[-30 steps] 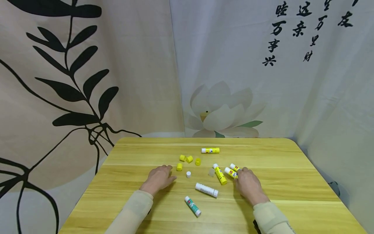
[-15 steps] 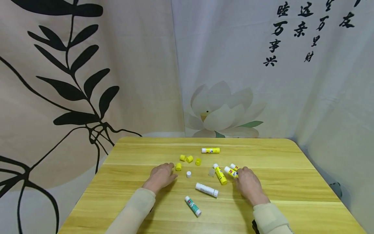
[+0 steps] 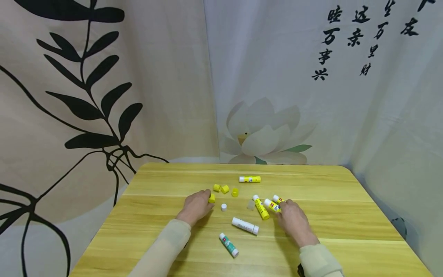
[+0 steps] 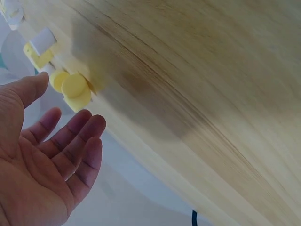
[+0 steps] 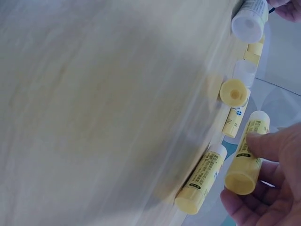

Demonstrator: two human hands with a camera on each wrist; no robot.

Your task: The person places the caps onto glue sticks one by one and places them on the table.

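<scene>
My left hand [image 3: 196, 206] reaches from the left, its fingertips right beside a yellow cap [image 3: 212, 198]. In the left wrist view its thumb and fingers are spread apart, with yellow caps [image 4: 74, 86] beyond the fingertips. On the right, my right hand [image 3: 294, 219] pinches a yellow glue stick [image 5: 247, 153] between thumb and fingers; its white end points away to the left in the head view. Beside it lies another yellow glue stick [image 5: 201, 179], partly covered by the hand in the head view. A third yellow glue stick [image 3: 261, 207] rests just left of these.
Several yellow caps [image 3: 225, 189] lie further back, and a small white cap [image 3: 223, 207] sits mid-table near a translucent cap [image 3: 250, 205]. A white glue stick [image 3: 245, 226] and a teal one [image 3: 228, 245] lie nearer; another yellow glue stick [image 3: 250, 179] lies at the back.
My left hand has moved right and slightly away, up to the yellow cap. The glue stick in my right hand has shifted slightly left; that hand has barely moved.
</scene>
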